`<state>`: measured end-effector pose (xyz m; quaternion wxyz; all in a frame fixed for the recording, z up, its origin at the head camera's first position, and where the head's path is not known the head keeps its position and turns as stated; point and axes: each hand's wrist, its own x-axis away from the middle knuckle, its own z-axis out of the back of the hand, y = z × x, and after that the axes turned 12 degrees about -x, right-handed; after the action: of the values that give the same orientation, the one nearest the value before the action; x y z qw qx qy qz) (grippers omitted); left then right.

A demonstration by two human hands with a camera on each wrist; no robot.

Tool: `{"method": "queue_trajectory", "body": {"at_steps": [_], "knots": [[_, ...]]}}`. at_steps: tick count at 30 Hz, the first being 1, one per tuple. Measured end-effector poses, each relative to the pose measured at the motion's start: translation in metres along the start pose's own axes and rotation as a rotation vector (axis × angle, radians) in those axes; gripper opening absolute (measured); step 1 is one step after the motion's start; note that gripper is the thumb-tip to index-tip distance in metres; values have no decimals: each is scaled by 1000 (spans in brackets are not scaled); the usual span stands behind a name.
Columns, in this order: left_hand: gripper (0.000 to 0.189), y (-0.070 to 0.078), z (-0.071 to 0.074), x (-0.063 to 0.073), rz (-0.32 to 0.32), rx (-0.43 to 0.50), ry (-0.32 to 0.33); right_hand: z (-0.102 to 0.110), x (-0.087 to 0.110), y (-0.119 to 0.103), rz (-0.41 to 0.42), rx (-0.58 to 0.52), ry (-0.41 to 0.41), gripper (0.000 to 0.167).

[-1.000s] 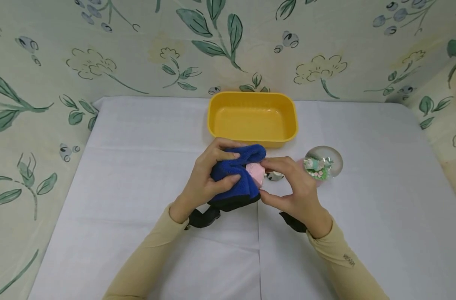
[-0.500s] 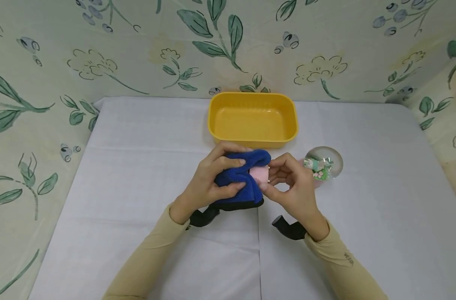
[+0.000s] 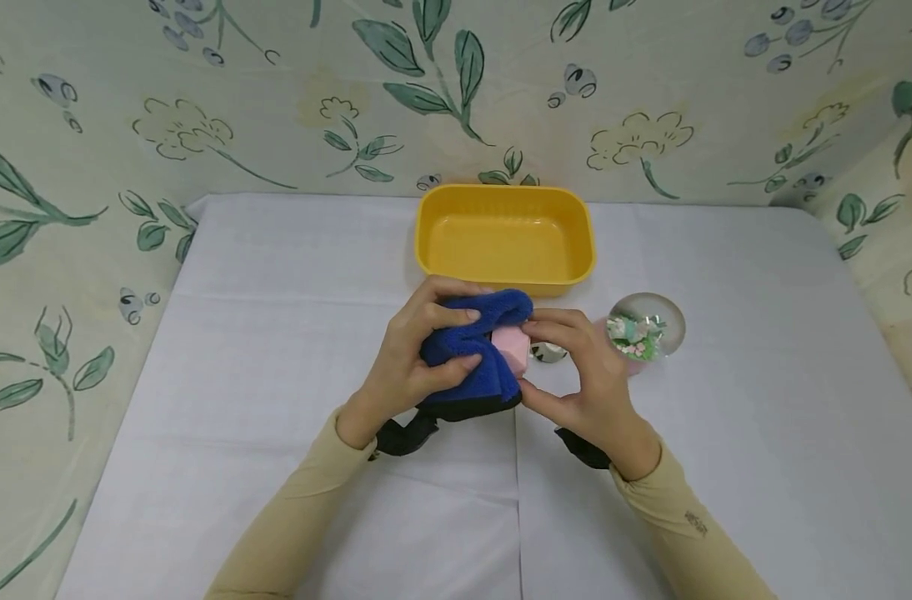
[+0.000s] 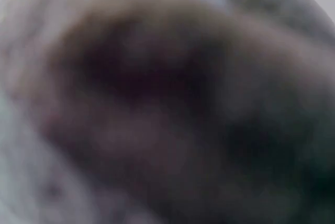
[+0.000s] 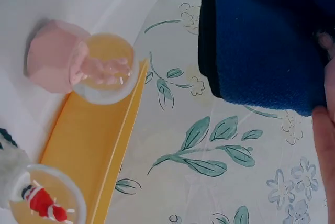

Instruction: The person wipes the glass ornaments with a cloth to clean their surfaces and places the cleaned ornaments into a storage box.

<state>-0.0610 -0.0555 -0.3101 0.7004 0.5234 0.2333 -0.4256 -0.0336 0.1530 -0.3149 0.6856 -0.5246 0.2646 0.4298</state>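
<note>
My left hand [image 3: 418, 346] grips a folded blue cloth [image 3: 463, 333] with a black edge, wrapped around a pink faceted piece. Only the right end of this pink piece [image 3: 512, 348] sticks out; the cloth hides the rest. Thumb and fingers of my right hand [image 3: 587, 367] pinch that exposed end. In the right wrist view the cloth [image 5: 261, 41] hangs at upper right, with a fingertip at its lower corner. Right of the hands stands a snow globe [image 3: 646, 327] with a pink base. The left wrist view is dark and blurred.
A yellow plastic bin [image 3: 504, 237] stands behind the hands at the table's far side. Partly hidden by my right hand is a second snow globe [image 3: 549, 352]; its red figure [image 5: 44, 203] shows in the right wrist view. White cloth [image 3: 276, 367] covers the table.
The pink piece has turned between my hands, and lettering seen on it earlier no longer shows. The cloth shifted slightly right and toward me, then back. The right fingers have spread around the pink end again.
</note>
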Motion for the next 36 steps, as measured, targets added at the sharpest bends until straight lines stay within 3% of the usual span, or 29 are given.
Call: {"method": "queue_trajectory", "body": {"at_steps": [4,7,14,19,22,27,33,36], "knots": [[32,0,-2,1,2,21,-14,1,0,1,39,32,35,46],[32,1,-2,1,4,23,-29,1,0,0,13,12,58,50],[31,1,-2,1,-16,40,-52,-3,1,-2,-235,-159,105,59],[29,2,-3,2,-13,31,-51,-4,2,-7,-424,-326,129,41],[29,2,-3,3,-7,27,-38,-2,2,-9,-482,-352,107,42],[32,1,-1,1,32,36,7,-2,-1,-11,-388,-244,43,62],[36,1,2,2,90,26,38,-3,-6,-10,-126,-74,-28,53],[37,1,2,2,99,39,31,-2,-6,-9,-60,-3,-18,49]]}}
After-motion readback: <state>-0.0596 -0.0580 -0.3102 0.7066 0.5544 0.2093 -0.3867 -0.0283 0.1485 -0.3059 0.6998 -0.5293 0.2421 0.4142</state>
